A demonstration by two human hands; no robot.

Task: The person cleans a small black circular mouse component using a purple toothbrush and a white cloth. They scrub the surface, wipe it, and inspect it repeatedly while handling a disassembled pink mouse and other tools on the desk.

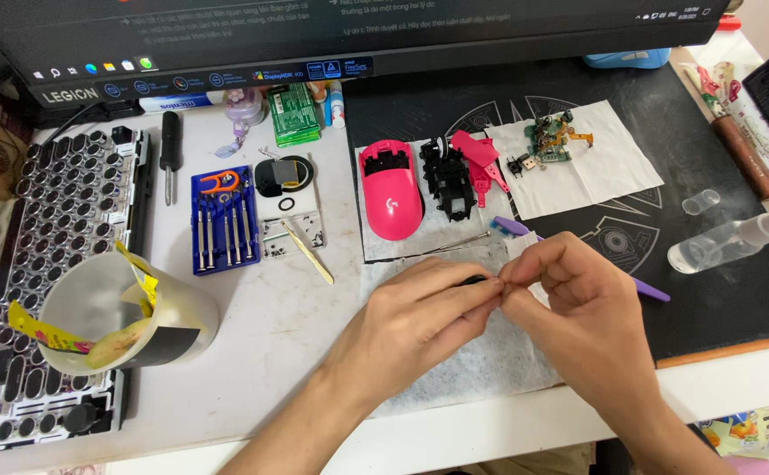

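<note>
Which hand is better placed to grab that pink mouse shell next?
Probably the left. The left hand lies almost directly below the pink mouse shell, with only bare tissue between them. The right hand sits farther over by the purple tool. Both pinch a small dark part.

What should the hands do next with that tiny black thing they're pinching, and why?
Probably lower the small black part closer to the white tissue sheet before working on it. The left hand and right hand pinch it together in the air, so if it slips, it would land on the sheet.
</note>
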